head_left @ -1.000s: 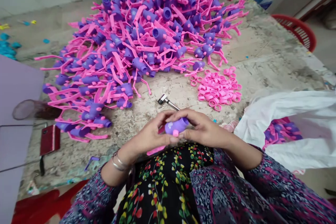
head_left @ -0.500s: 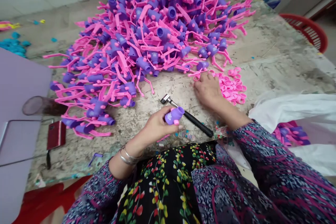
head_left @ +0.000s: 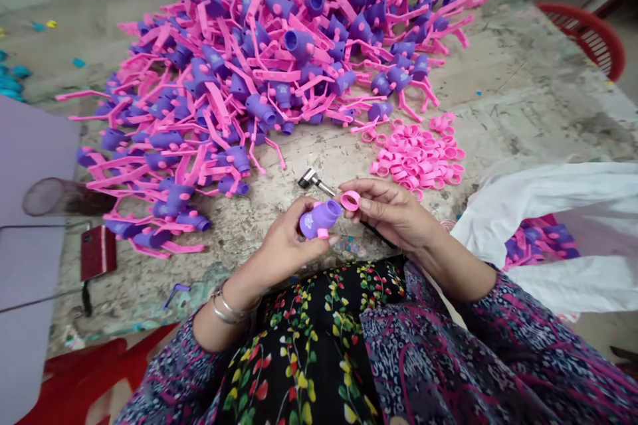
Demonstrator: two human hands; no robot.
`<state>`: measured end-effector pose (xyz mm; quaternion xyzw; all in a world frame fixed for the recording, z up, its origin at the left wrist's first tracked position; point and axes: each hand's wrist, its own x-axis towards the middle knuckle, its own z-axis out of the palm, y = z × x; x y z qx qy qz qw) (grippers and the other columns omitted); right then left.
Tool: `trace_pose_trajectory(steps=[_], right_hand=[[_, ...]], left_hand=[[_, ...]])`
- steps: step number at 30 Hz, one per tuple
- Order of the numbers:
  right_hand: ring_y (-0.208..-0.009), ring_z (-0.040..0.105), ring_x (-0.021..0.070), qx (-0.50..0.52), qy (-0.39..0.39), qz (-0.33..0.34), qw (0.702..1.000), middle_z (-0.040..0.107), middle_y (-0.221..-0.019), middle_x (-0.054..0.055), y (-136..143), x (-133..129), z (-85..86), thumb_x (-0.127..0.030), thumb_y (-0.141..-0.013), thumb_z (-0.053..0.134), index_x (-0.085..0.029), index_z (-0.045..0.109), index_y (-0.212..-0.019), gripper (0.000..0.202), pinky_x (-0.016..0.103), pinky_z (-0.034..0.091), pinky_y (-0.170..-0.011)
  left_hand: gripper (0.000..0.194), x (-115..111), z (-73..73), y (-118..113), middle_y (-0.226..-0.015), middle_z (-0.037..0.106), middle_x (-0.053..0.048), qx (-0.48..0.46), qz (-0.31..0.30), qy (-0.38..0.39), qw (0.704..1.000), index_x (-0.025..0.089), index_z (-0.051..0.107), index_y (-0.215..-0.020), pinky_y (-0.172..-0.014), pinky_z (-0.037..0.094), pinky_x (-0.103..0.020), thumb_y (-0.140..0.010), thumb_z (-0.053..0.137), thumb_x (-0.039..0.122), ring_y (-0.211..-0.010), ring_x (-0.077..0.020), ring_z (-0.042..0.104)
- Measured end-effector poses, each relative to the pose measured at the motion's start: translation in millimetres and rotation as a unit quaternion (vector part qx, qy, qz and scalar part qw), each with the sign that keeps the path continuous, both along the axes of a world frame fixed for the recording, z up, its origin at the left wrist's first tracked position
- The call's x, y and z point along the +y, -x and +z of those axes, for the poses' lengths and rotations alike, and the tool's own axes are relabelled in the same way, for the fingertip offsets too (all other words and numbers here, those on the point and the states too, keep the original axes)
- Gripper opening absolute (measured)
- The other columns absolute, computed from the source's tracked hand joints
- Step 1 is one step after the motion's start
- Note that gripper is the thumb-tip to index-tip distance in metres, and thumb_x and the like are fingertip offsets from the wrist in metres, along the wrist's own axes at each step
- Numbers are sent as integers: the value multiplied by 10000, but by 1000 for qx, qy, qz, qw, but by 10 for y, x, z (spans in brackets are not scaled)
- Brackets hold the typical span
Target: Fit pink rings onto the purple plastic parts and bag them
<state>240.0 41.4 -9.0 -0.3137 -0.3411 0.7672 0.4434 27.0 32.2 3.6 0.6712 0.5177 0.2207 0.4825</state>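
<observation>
My left hand (head_left: 286, 242) is closed around a purple plastic toy body (head_left: 319, 218), a hollow piece with a white print and pink knobs, its open end tilted up to the right. Between the thumb and fingers of my right hand (head_left: 393, 212) is a pink ring (head_left: 350, 200), close beside that open end and apart from it. A hammer (head_left: 319, 181) lies behind both hands, its black handle mostly hidden by my right hand. Several loose pink rings (head_left: 419, 153) lie heaped beyond my right hand.
A large pile of purple and pink toy parts (head_left: 259, 73) covers the table's far side. At left are a clear cup (head_left: 50, 197) and a dark red phone-like object (head_left: 98, 252). A white sack (head_left: 598, 206) with similar parts is at right, a red basket (head_left: 588, 40) behind.
My right hand has left the ring heap and come back toward my left hand, now with a pink ring in its fingers. The view has shifted slightly.
</observation>
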Motion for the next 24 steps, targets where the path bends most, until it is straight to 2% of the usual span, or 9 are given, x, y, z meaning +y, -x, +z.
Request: trace_pose_trajectory(steps=[3,7,11,14,18,24], right_hand=[[-705,631,60,42,42,13,998,710,-914,0,11,-8,22,-252,-775,771,-225,730,-1002,232,166,520,-668],[-702,645,60,68,54,24,996,701,-878,-6,19,-30,44,-224,-758,784,-210,731,-986,235,154,531,-673],[-724,665,67,70,43,21,996,710,-894,-5,8,-57,37,-207,-776,767,-216,724,-1015,243,158,540,-677],[-732,670,63,68,46,18,996,709,-824,-13,1,-73,26,-214,-786,764,-216,724,-1031,249,146,537,-685],[-696,673,63,59,72,20,995,709,-761,-16,5,-75,10,-266,-770,784,-205,738,-985,228,150,543,-677],[-649,671,69,44,87,18,995,713,-724,-18,36,-69,-8,-290,-749,799,-211,750,-943,215,166,549,-643]], left_hand=[[400,-35,64,18,-871,623,12,9,-1,7,1000,191,587,-1054,-682,451,-252,-724,735,364,-764,-139,557],[364,-61,100,5,-843,641,17,8,9,1,1000,184,629,-1018,-657,450,-245,-697,745,311,-728,-132,563],[349,-76,76,2,-865,654,11,14,1,-26,1000,183,640,-1012,-684,457,-255,-700,739,305,-753,-139,581],[371,-81,51,14,-855,650,12,20,4,-26,999,181,636,-1015,-683,457,-256,-693,747,327,-754,-141,579],[332,-79,34,24,-807,630,21,26,4,-31,999,178,634,-986,-649,447,-247,-695,730,305,-716,-133,562],[273,-68,21,32,-810,627,11,60,-11,-76,995,176,632,-958,-663,452,-264,-723,687,306,-713,-137,562]])
